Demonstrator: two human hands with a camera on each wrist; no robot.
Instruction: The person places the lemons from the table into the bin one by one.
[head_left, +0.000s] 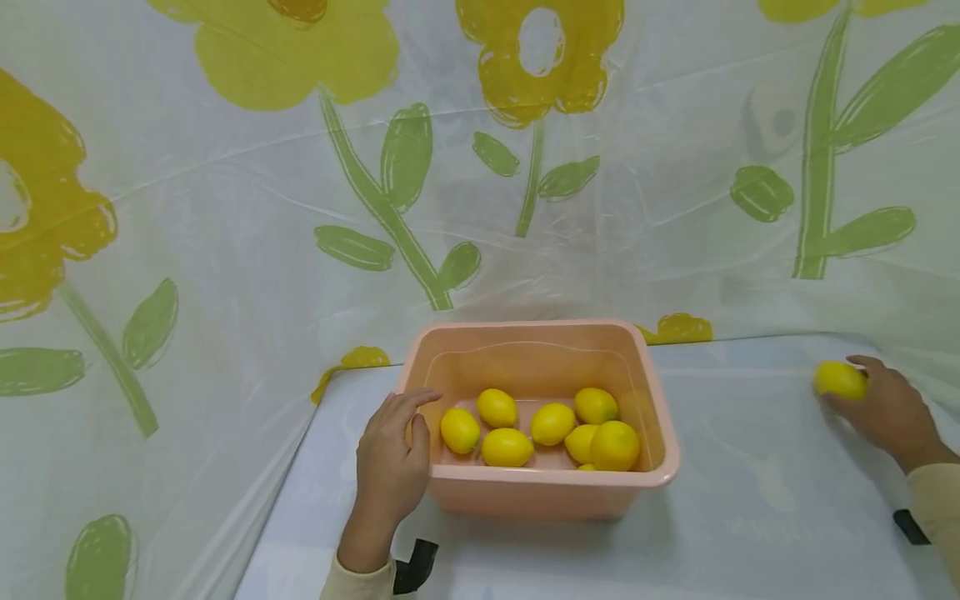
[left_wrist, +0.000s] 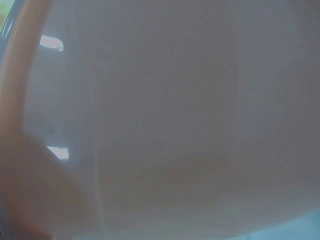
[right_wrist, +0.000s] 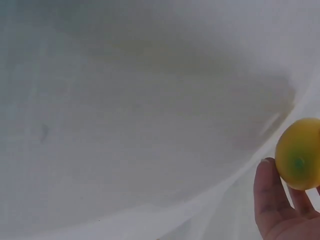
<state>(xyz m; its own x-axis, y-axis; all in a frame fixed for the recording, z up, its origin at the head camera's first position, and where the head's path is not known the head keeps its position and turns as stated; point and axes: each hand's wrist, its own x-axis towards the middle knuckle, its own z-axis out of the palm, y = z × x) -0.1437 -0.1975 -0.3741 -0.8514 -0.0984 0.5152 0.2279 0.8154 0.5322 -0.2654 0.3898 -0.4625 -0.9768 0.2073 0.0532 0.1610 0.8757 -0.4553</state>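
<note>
A pink plastic basin (head_left: 525, 498) stands on the table in the head view, with several yellow lemons (head_left: 507, 448) lying on its floor. My left hand (head_left: 393, 454) rests on the basin's left rim, fingers reaching over the edge; the left wrist view shows mostly a close, blurred smooth surface. Off to the far right, my right hand (head_left: 892, 408) holds a single lemon (head_left: 838, 380) between thumb and fingers. In the right wrist view that lemon (right_wrist: 300, 155) shows a greenish tip, with fingers (right_wrist: 270, 192) against its lower side.
The pale table surface (head_left: 750, 467) extends to the right of the basin. Behind it hangs a white cloth (head_left: 645, 242) printed with yellow flowers and green leaves, which also runs along the left side.
</note>
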